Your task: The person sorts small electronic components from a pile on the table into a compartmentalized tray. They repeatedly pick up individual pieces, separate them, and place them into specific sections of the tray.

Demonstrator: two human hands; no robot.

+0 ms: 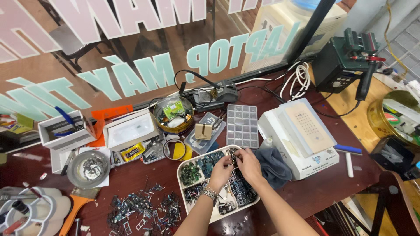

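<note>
1. At lower centre of the frame, a white tray [181,168] holds small dark parts [238,190].
2. Left hand [220,171] and right hand [247,164] meet above it.
3. Fingertips [230,158] pinch a small part; exact grip cannot be told.

Both our forearms come up from the bottom edge, bare, angled in twd each other. Our left hand [220,171] has a metal band on the wrist, fingers curled & pinched at the tips. Our right hand [247,165] sits just beside it, knuckles up, fingertips bent down, almost touching the left.
</note>
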